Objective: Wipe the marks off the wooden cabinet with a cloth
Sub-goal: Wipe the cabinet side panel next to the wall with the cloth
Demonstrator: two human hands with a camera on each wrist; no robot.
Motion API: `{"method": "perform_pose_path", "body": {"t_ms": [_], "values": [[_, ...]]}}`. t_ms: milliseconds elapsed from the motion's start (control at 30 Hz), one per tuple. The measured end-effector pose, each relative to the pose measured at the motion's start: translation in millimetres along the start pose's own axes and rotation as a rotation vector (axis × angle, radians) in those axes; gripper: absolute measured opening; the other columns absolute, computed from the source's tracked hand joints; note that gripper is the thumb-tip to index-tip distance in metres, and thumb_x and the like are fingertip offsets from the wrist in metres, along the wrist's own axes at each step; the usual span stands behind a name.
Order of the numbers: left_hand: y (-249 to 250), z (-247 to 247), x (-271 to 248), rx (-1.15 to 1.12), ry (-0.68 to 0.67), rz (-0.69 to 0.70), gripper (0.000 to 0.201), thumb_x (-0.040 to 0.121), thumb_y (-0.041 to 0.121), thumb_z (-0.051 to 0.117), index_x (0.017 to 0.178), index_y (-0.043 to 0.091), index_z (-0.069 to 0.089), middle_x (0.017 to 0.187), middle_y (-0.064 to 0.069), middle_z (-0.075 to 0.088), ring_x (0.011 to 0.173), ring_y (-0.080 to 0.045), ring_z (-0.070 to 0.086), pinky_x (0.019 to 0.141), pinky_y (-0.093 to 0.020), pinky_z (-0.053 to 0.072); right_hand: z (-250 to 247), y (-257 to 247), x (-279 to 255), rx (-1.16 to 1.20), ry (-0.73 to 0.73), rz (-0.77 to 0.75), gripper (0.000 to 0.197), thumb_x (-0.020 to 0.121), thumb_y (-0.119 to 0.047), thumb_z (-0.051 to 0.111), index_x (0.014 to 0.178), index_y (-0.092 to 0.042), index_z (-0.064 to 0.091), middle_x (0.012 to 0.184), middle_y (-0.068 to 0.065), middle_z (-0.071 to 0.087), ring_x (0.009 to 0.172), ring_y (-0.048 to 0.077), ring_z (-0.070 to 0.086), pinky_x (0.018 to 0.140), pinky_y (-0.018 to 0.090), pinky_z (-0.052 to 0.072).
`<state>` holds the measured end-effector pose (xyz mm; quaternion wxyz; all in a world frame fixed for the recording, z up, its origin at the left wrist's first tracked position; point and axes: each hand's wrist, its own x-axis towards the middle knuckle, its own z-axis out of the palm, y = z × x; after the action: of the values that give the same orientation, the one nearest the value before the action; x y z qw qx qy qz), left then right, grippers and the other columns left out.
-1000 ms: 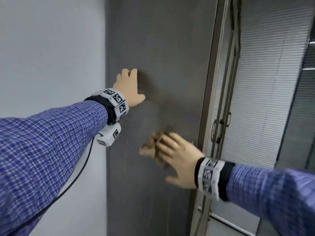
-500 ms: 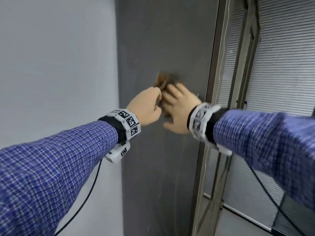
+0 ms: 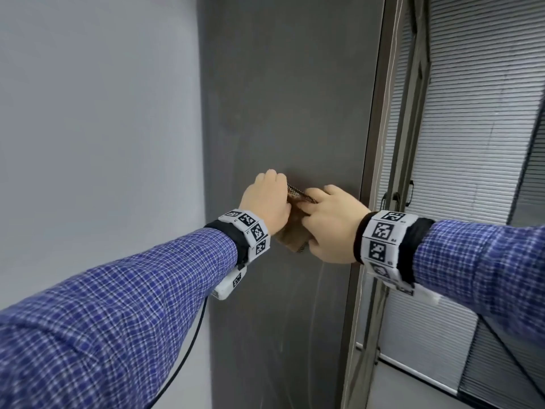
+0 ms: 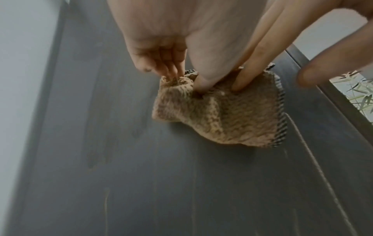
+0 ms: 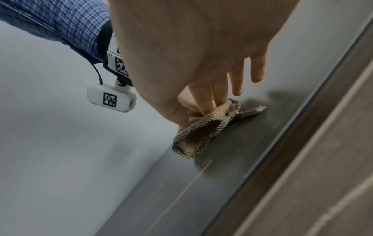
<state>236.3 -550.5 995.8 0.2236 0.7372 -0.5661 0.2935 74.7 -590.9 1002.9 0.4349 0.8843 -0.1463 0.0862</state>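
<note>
The cabinet's dark grey-brown side panel (image 3: pixel 280 98) stands upright before me. A small brown woven cloth (image 3: pixel 295 234) with a dark stitched edge hangs bunched against it. My left hand (image 3: pixel 267 202) pinches the cloth's upper left corner (image 4: pixel 173 79) with curled fingers. My right hand (image 3: pixel 327 216) pinches a fold of the cloth (image 5: pixel 201 135) between thumb and forefinger, its other fingers stretched out. Thin pale streaks (image 3: pixel 317 290) run down the panel below the cloth, and darker smears (image 4: pixel 96 143) show to its left.
A pale wall (image 3: pixel 97 143) meets the panel's left edge. To the right is a metal window frame (image 3: pixel 392 143) with handles (image 3: pixel 395 199) and closed blinds (image 3: pixel 472 143). A black cable (image 3: pixel 182 364) hangs from my left wrist.
My left hand has come off the panel, where it lay flat, and has taken hold of the cloth. My right hand no longer presses the cloth flat and now pinches it.
</note>
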Motion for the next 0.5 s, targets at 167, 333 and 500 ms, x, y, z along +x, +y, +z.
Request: {"method": "perform_pose_path", "body": {"t_ms": [167, 333, 500], "values": [[2.7, -0.3, -2.8, 0.060, -0.051, 0.078, 0.009, 0.092, 0.014, 0.048, 0.088, 0.018, 0.041, 0.086, -0.006, 0.058, 0.080, -0.035, 0.060, 0.063, -0.036, 0.035, -23.2, 15.8, 0.2, 0.016, 0.029, 0.208, 0.028, 0.086, -0.037, 0.045, 0.092, -0.020, 0.066, 0.100, 0.001, 0.059, 0.098, 0.026, 0.048, 0.076, 0.037, 0.035], [5.5, 36.1, -21.9, -0.303, 0.000, 0.061, 0.015, 0.087, 0.015, 0.052, 0.097, 0.012, 0.041, 0.099, -0.008, 0.050, 0.091, -0.033, 0.052, 0.070, -0.037, 0.040, -38.8, 34.4, 18.3, 0.139, 0.023, 0.405, 0.025, 0.087, -0.032, 0.047, 0.096, -0.013, 0.060, 0.096, 0.006, 0.048, 0.100, 0.031, 0.052, 0.069, 0.035, 0.035], [4.2, 78.5, -46.8, -0.191, 0.165, 0.090, 0.049, 0.080, 0.038, 0.065, 0.115, 0.006, 0.052, 0.111, -0.014, 0.051, 0.097, -0.032, 0.049, 0.082, -0.044, 0.047, -33.1, 29.1, 34.6, 0.194, 0.057, 0.428, 0.021, 0.086, -0.036, 0.046, 0.080, -0.016, 0.050, 0.088, 0.005, 0.052, 0.087, 0.032, 0.057, 0.068, 0.034, 0.042]]}}
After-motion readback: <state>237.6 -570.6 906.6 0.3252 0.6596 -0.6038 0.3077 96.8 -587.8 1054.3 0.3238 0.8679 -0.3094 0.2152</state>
